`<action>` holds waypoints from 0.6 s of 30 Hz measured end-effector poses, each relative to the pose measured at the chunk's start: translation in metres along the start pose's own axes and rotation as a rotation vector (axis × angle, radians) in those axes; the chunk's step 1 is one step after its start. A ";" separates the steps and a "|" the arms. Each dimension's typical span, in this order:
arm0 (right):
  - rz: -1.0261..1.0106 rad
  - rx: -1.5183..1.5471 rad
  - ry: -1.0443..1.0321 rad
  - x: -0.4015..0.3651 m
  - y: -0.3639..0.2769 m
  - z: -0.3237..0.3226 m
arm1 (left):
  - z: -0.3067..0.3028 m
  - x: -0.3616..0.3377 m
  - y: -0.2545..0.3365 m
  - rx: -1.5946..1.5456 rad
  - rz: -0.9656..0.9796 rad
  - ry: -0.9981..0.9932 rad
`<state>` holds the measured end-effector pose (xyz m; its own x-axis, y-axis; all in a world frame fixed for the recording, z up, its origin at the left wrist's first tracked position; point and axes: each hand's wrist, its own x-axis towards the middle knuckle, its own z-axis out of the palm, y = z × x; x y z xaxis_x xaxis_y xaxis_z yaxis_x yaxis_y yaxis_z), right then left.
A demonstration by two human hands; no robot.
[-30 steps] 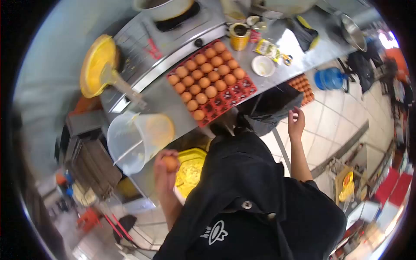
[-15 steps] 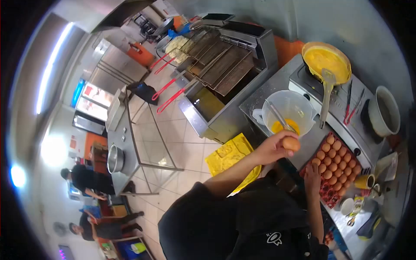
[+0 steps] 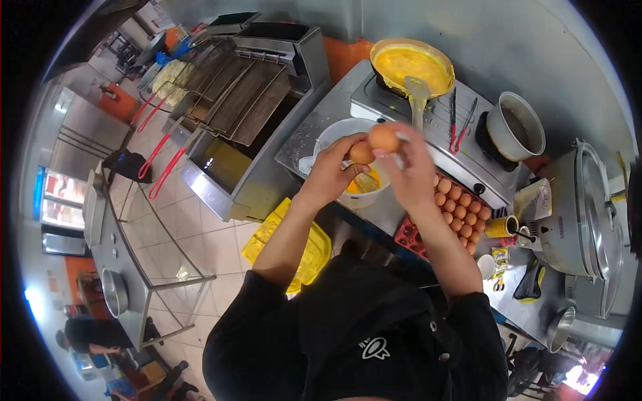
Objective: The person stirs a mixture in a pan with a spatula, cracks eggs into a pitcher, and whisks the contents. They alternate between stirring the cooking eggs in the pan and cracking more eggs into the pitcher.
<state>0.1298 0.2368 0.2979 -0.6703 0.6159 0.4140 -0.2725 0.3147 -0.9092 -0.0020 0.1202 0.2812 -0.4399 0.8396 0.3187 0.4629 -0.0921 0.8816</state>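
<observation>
My left hand (image 3: 329, 174) is closed round a brown egg (image 3: 362, 153) above a translucent plastic pitcher (image 3: 340, 127). In my right hand (image 3: 416, 175), slightly blurred, is another egg (image 3: 384, 138), held up right beside the first one. The two eggs overlap in this view. Below them, yellow beaten egg and a whisk (image 3: 365, 182) show inside the pitcher, partly covered by my hands. Behind my right forearm lies a red egg tray (image 3: 409, 238) with rows of brown eggs, some of its cups bare.
On the stove (image 3: 374, 100) rest a pan (image 3: 447, 61) of yellow egg with a spatula (image 3: 418, 93), red-handled tongs (image 3: 456, 134) and a pot (image 3: 511, 123). A fryer (image 3: 244, 184) with wire baskets stands left. A yellow tray (image 3: 314, 247) lies low by my left arm. A large cooker (image 3: 562, 220) stands right.
My right hand has left the egg tray and come up with an egg beside the one in my left hand. The camera view has swung to the right.
</observation>
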 end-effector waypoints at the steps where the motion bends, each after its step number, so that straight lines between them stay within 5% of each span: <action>1: 0.004 -0.189 -0.114 0.004 0.006 0.006 | -0.001 0.001 -0.001 -0.008 0.007 0.007; 4: 0.112 0.141 -0.034 0.012 0.024 0.011 | -0.008 0.006 -0.008 0.027 -0.035 -0.014; 8: -0.004 0.282 0.083 0.020 0.029 0.013 | -0.013 0.007 -0.011 0.042 0.042 -0.012; 13: 0.025 0.042 -0.086 0.019 0.034 0.014 | -0.013 0.013 -0.017 0.000 0.022 -0.020; 16: 0.344 0.694 0.109 0.033 0.035 0.004 | -0.014 0.015 -0.025 -0.066 0.078 0.020; 18: 0.495 0.720 0.040 0.042 0.039 -0.011 | -0.017 0.020 -0.027 -0.049 0.094 0.033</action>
<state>0.0984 0.2830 0.2798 -0.8057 0.5904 -0.0467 -0.3353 -0.5197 -0.7858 -0.0362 0.1306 0.2702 -0.4215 0.8082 0.4112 0.4652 -0.1965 0.8631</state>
